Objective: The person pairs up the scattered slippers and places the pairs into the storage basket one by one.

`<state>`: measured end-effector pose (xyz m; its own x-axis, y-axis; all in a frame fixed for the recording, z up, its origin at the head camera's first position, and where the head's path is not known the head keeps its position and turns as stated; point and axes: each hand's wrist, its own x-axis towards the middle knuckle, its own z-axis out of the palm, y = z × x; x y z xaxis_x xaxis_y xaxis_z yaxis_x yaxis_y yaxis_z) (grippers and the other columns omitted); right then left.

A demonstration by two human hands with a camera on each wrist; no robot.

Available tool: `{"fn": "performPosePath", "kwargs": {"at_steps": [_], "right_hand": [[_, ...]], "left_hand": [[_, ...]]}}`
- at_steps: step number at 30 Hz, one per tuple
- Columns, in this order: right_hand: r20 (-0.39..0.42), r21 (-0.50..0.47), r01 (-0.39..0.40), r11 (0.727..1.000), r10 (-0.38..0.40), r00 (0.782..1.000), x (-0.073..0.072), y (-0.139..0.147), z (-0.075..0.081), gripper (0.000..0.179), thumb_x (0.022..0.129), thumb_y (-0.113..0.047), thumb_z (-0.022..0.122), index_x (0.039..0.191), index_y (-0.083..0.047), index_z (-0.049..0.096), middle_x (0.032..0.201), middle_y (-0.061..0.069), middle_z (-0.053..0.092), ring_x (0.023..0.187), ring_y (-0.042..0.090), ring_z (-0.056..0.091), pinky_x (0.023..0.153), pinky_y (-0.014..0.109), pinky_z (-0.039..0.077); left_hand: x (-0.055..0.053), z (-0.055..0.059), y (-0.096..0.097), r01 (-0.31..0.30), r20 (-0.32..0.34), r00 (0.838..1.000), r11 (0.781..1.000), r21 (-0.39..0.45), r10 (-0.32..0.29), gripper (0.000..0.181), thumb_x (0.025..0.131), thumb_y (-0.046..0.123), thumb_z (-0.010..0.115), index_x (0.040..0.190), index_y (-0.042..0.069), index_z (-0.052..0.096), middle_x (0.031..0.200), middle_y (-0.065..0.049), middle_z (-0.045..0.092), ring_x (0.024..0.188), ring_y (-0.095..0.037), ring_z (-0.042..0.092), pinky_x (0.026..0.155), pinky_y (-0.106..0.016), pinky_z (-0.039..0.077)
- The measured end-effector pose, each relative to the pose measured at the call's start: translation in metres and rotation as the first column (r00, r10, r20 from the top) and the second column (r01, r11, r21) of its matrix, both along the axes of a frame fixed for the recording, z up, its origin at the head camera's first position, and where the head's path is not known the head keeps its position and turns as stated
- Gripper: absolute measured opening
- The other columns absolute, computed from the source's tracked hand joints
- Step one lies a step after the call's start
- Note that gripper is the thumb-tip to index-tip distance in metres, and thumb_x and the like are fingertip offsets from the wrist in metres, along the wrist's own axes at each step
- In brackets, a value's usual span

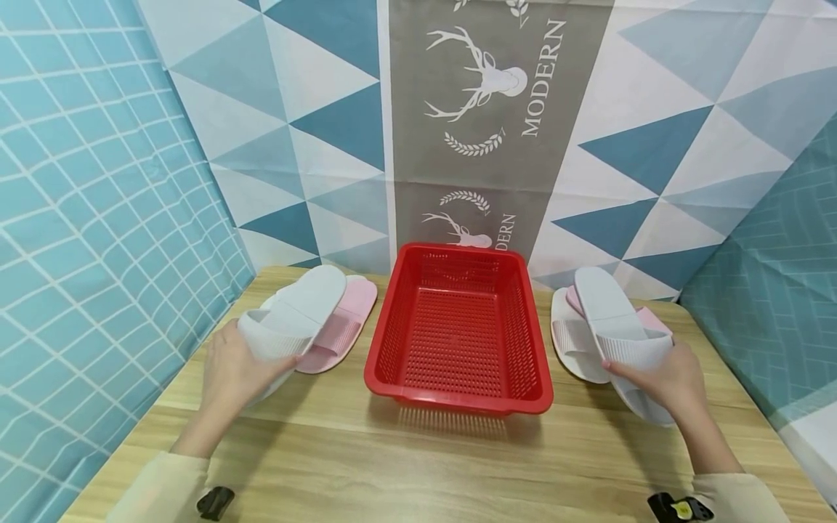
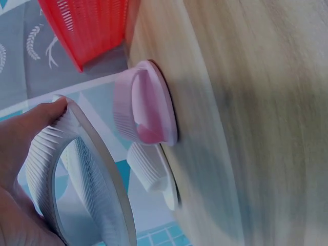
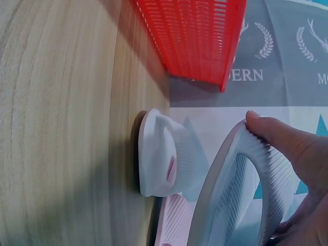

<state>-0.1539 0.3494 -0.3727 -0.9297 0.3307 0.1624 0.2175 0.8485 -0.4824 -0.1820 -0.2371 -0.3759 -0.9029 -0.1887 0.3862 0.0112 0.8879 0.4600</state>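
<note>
My left hand (image 1: 237,367) grips a white slipper (image 1: 307,301) by its ribbed strap, thumb on the inner edge, and holds it above the table. Behind it lie a pink slipper (image 1: 338,327) and another white slipper (image 2: 148,166), mostly covered in the head view. On the other side my right hand (image 1: 676,374) grips a second white slipper (image 1: 608,301) across the strap, raised and tilted. Under that one rest a white slipper (image 1: 575,338) and a pink slipper (image 3: 174,220), partly hidden.
Between the two groups of slippers stands a red plastic basket (image 1: 458,402) with perforated walls and nothing inside. It is on a wood-grain table (image 1: 418,465). Patterned cloth (image 1: 327,145) hangs behind, and blue tiled sheeting (image 1: 85,218) rises along the left edge.
</note>
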Motion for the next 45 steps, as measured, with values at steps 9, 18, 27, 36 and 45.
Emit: {"fn": "performPosePath", "kwargs": {"at_steps": [9,18,27,36,45], "right_hand": [[-0.045,0.003,-0.017,1.0,0.017,0.999,0.005,-0.009,0.008,0.107,0.062,-0.046,0.085,0.134,0.016,0.036,0.116,0.038,0.049,0.093,0.048,0.053,0.065,0.05,0.048],[-0.114,0.013,-0.063,0.998,0.064,0.991,0.009,-0.015,0.015,0.105,0.06,-0.043,0.088,0.134,0.013,0.04,0.115,0.037,0.053,0.091,0.046,0.055,0.058,0.036,0.044],[-0.204,0.017,-0.184,0.983,0.184,0.962,0.012,-0.022,0.024,0.095,0.057,-0.04,0.091,0.131,-0.002,0.047,0.109,0.027,0.059,0.088,0.037,0.057,0.06,0.029,0.042],[-0.276,0.075,-0.301,0.951,0.31,0.91,0.017,-0.03,0.026,0.099,0.048,-0.038,0.095,0.127,-0.003,0.046,0.109,0.016,0.06,0.091,0.025,0.053,0.066,0.023,0.041],[-0.268,0.105,-0.341,0.934,0.357,0.895,0.019,-0.033,0.03,0.099,0.048,-0.037,0.095,0.123,0.003,0.045,0.109,0.019,0.058,0.093,0.032,0.053,0.069,0.038,0.045]], "left_hand": [[0.008,0.005,0.005,0.035,0.026,0.999,0.999,0.003,-0.036,0.112,0.056,0.04,0.087,0.134,-0.017,0.03,0.124,-0.038,0.043,0.115,-0.051,0.04,0.096,-0.062,0.035],[0.014,0.014,0.01,0.091,-0.027,0.996,0.996,0.015,-0.09,0.11,0.054,0.04,0.089,0.133,-0.013,0.034,0.119,-0.033,0.048,0.109,-0.047,0.044,0.089,-0.06,0.039],[0.018,0.021,0.017,0.178,-0.043,0.983,0.984,0.0,-0.178,0.109,0.053,0.036,0.09,0.134,-0.013,0.034,0.121,-0.032,0.05,0.108,-0.045,0.046,0.085,-0.06,0.042],[0.021,0.024,0.024,0.256,-0.02,0.966,0.967,-0.018,-0.256,0.107,0.053,0.036,0.091,0.131,-0.012,0.036,0.116,-0.029,0.051,0.103,-0.041,0.048,0.082,-0.057,0.043],[0.022,0.033,0.03,0.316,-0.037,0.947,0.948,-0.041,-0.318,0.107,0.052,0.037,0.092,0.132,-0.008,0.038,0.116,-0.024,0.053,0.102,-0.036,0.049,0.083,-0.056,0.042]]}}
